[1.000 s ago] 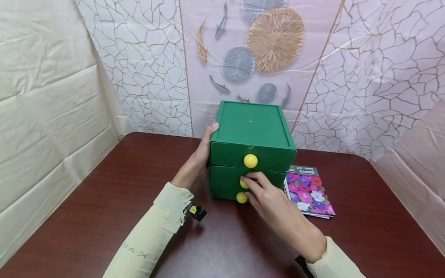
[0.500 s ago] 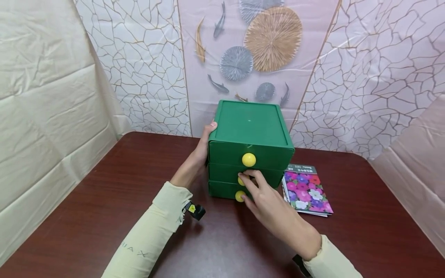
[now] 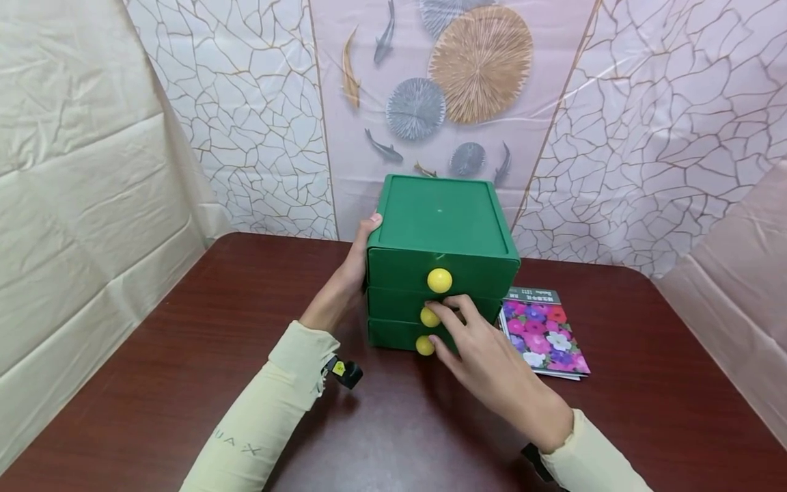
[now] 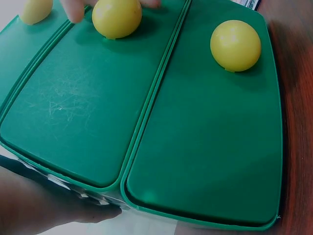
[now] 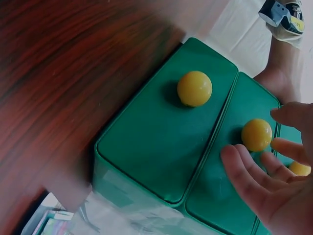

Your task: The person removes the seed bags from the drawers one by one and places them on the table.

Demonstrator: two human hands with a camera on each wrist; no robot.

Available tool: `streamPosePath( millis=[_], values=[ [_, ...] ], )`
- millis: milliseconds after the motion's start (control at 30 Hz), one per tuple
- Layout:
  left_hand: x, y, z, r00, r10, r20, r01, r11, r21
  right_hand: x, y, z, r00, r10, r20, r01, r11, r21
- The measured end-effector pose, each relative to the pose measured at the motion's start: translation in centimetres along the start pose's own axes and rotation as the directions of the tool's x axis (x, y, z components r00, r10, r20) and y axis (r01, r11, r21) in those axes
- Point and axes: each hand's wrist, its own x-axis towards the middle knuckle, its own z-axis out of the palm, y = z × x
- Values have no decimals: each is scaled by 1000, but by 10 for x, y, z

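A green cabinet (image 3: 439, 215) of three stacked drawers, each with a round yellow knob, stands on the table. My left hand (image 3: 355, 263) rests along its left side, thumb at the top edge; the far fingers are hidden. My right hand (image 3: 488, 359) is at the middle knob (image 5: 256, 134), fingers loosely spread around it rather than gripping it. The middle drawer front (image 4: 73, 107) sits level with the bottom drawer front (image 4: 205, 147). Above is the top knob (image 3: 439, 280), below the bottom knob (image 3: 425, 345).
To the cabinet's right lies a small stack of booklets (image 3: 544, 335) with a flower-covered front. The dark red-brown table (image 3: 246, 301) ends at patterned wall sheeting behind and pale cloth on both sides.
The middle drawer, slightly out a second ago, has moved in until its front lines up with the bottom one. My right fingers have loosened around its knob. My left hand stays on the side.
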Motion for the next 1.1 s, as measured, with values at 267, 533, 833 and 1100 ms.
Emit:
streamPosePath(
  millis=[267, 533, 833, 1100],
  values=[
    [-3, 0, 0, 999, -37, -32, 37, 999, 26, -2, -5, -2, 983, -137, -121, 129, 989, -69],
    [-1, -1, -1, 1000, -7, -24, 8, 999, 34, -3, -9, 7, 957, -280, -75, 256, 938, -234],
    [-1, -4, -2, 1000, 5, -26, -4, 999, 42, -9, -10, 24, 948, -299, 106, 317, 877, -360],
    [0, -3, -2, 1000, 4, -13, -3, 998, 70, -9, -8, 24, 952, -277, 133, 307, 871, -383]
  ],
)
